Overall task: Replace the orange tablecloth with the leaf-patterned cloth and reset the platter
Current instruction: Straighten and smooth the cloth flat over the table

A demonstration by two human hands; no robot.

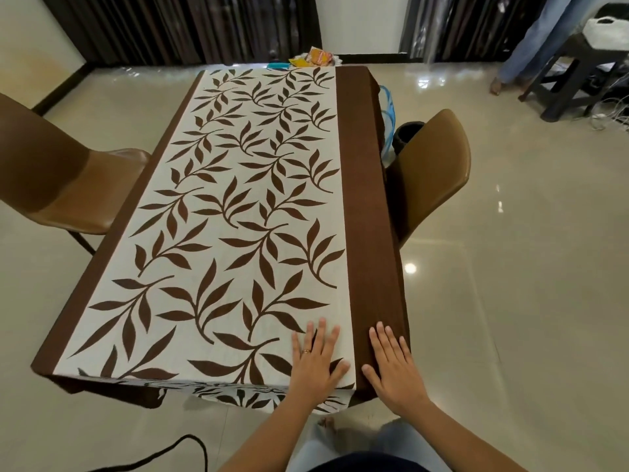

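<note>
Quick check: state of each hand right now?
Left hand: open, flat on the leaf-patterned cloth, holding nothing.
Right hand: open, flat on the cloth's brown border, holding nothing.

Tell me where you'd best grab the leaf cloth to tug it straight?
Probably the near hem of the cloth, pinched from the person's side. That strip hangs free, while the rest lies flat and gives nothing to pinch.

The platter [333,59] is half hidden behind the far end of the leaf-patterned cloth [238,199]; its contents cannot be told.
</note>
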